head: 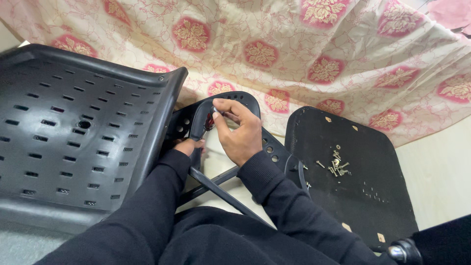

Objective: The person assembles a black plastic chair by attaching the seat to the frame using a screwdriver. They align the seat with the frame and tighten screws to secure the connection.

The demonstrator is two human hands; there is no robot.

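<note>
The right hand (240, 132) pinches a small red-handled tool (210, 120) against the armrest (198, 118), beside the backrest's (73, 127) right edge; the left hand (189, 146) sits just below, fingers curled round the armrest's lower part, mostly hidden; screws (337, 164) lie loose near the middle of the seat board (363, 196), well apart from both hands.

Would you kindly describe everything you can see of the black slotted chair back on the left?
The black slotted chair back looks like moulded plastic, with rows of small rectangular slots, one round hole near its middle and a raised, rounded rim. It fills the left of the view, tilted. Its right edge meets a curved black bracket, where the left hand sits low against the bracket and the right hand pinches a small screwdriver. A dark sleeve crosses its lower corner.
</note>
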